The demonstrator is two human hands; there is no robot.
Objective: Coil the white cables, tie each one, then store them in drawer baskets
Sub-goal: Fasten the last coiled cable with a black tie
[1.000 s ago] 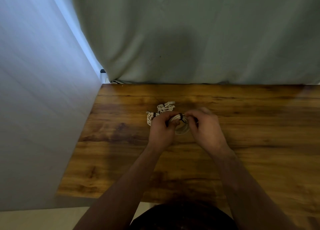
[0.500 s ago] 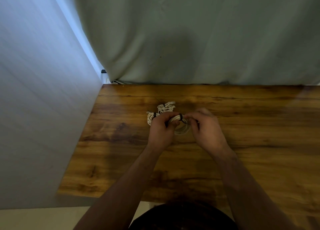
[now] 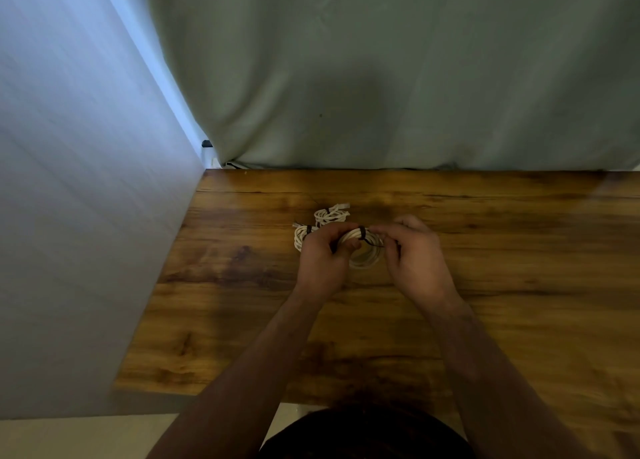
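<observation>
Right hand [image 3: 414, 251] has pulled the tie [image 3: 362, 232] tail sideways | left hand [image 3: 323, 251] clamps coil [image 3: 363, 255] over bench [image 3: 485, 251], two tied coils [image 3: 331, 213] just behind | right fingers pinch tail | advice: keep loops pinned, cinch snug.

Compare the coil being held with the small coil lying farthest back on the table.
The held coil is gripped by the left hand and right hand; the far coil lies untouched on the table. The held coil is a wider, open ring; the far coil is a smaller, tighter bundle. The held coil's dark tie has a loose end trailing; the far coil shows none. Both are white cable.
</observation>
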